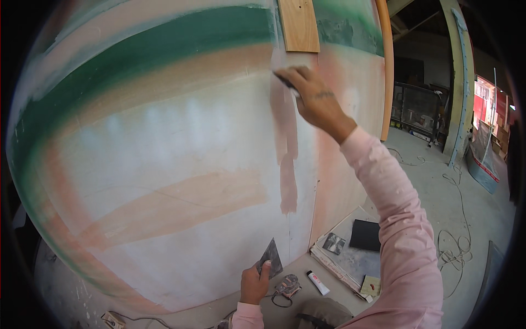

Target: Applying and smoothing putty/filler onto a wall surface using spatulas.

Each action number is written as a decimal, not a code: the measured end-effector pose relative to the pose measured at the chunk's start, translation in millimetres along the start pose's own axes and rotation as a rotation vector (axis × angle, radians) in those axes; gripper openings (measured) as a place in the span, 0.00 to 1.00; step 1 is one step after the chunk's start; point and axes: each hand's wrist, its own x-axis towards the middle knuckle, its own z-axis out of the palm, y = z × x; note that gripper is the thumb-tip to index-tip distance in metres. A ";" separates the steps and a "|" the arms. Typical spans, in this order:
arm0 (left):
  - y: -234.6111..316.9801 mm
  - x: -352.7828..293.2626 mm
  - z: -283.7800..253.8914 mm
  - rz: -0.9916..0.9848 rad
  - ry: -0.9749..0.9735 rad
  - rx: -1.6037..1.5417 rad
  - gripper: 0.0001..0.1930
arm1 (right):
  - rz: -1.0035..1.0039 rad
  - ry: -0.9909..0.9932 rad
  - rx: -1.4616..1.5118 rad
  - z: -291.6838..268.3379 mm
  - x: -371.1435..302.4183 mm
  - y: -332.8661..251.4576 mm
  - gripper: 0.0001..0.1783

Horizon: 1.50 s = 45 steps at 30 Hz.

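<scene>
A large curved panel point(219, 148), painted white, green and orange, stands in front of me. Down its right part runs a strip of pinkish-brown filler point(288, 186), below a wooden board point(299, 30) fixed at the top. My right hand point(322, 101) is raised to the upper end of that strip, its fingers closed on a dark-edged filler spreader point(286, 82) that looks to be against the surface. Low in front of the panel, my left hand point(254, 284) grips a flat grey putty plate point(272, 261), its pointed corner upward.
On the floor by the panel's foot lie a corded sander point(287, 285) and a white tube point(318, 282). To their right, a flat carton point(350, 268) carries a black sheet point(365, 234) and small pieces. A loose cable point(455, 252) coils on the floor at right, near a post point(457, 82).
</scene>
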 end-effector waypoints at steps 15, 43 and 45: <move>-15.9 12.8 -4.7 -0.024 0.008 -0.021 0.27 | 0.336 0.059 0.099 24.1 73.7 36.3 0.27; 0.0 8.6 -4.2 -0.012 -0.013 -0.066 0.21 | 0.072 -0.104 0.022 37.8 -55.5 -3.5 0.29; -2.8 8.9 -1.5 -0.015 -0.023 -0.070 0.21 | 0.091 -0.139 0.011 45.1 -77.0 -3.6 0.29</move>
